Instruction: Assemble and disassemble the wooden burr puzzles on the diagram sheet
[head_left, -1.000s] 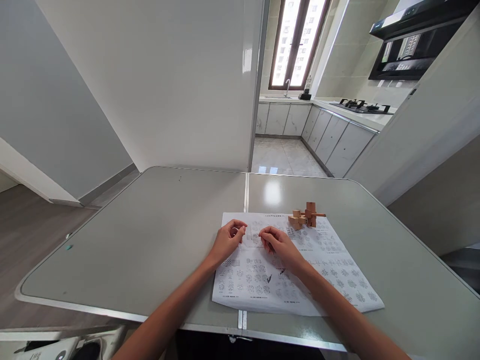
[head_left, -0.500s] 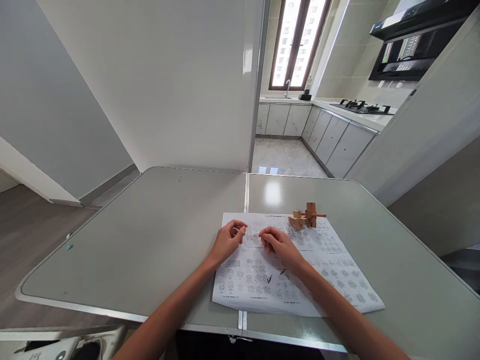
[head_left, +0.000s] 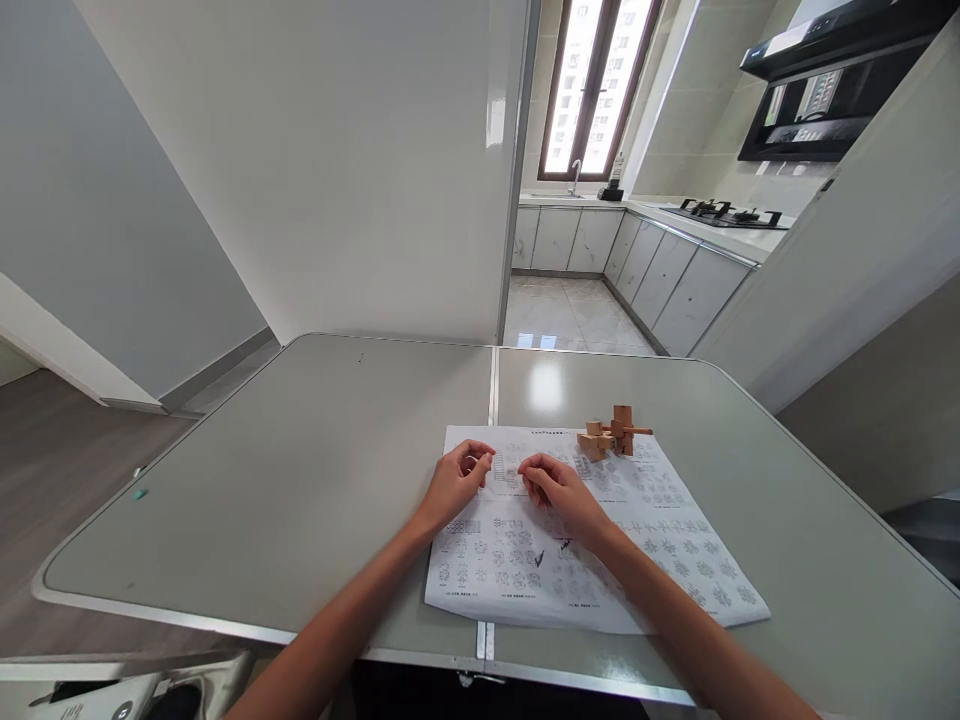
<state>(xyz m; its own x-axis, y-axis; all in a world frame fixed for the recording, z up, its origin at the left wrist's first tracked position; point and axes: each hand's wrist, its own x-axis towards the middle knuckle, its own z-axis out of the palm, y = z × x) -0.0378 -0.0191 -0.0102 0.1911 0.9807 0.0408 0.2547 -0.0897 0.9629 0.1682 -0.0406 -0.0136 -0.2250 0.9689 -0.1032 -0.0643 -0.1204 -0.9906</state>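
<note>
A large printed sheet [head_left: 517,605] with rows of small diagrams lies on the table. Over its upper left part, my left hand [head_left: 459,472] rests with loosely curved fingers, a gap showing between thumb and fingers, and nothing in it. My right hand [head_left: 559,488] is just to the right, its fingers curled in and the thumb against them; I see nothing held. Wooden interlocking puzzle pieces [head_left: 622,430] stand together at the sheet's top right edge, beyond my right hand and apart from it. One thin rod sticks out to the right.
The grey table [head_left: 285,480] has a metal seam [head_left: 493,385] down its middle and a metal rim. A small green bit [head_left: 139,494] lies near its left edge. Behind are a white wall panel [head_left: 360,180] and a kitchen with a gas stove [head_left: 724,213].
</note>
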